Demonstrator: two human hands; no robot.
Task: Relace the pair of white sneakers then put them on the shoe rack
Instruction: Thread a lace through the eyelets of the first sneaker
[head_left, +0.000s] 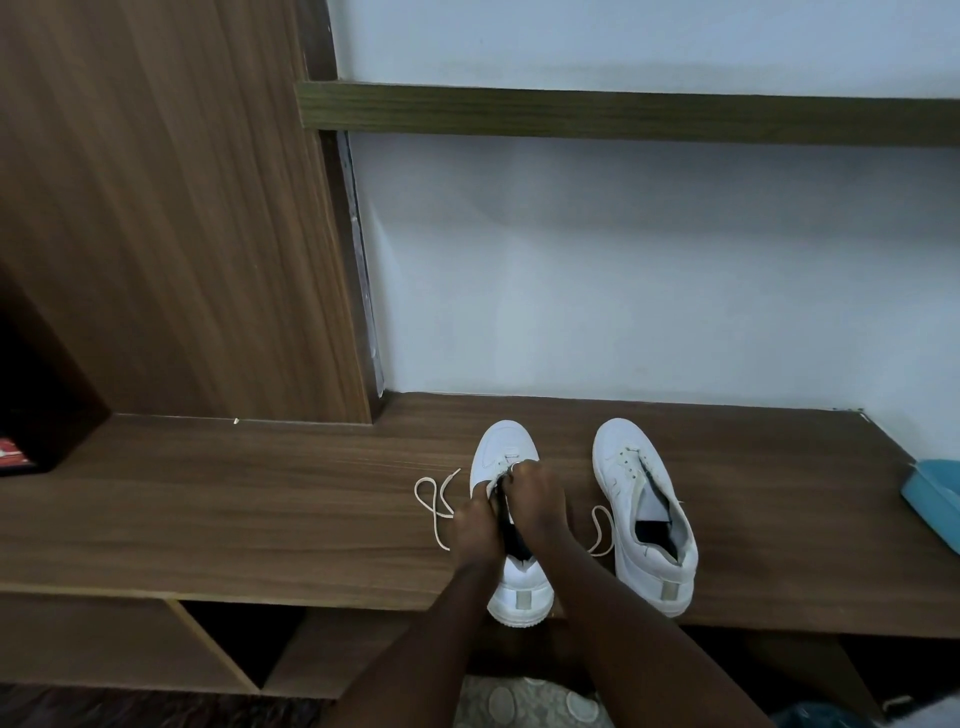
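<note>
hidden: lacing and tongue of white low-top sneaker (498, 447) under left hand (475, 527) and right hand (537, 499) | unclear: what the fingers (521, 472) hold | cut off: blue plastic tub (935, 493) at right edge, red-and-black object (13, 454) at left edge

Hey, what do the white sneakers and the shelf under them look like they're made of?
Sneaker being laced and second sneaker: smooth matte white panels, leather or synthetic, can't tell. Shelf: brown streaky grain, likely wood laminate or veneer.
</note>
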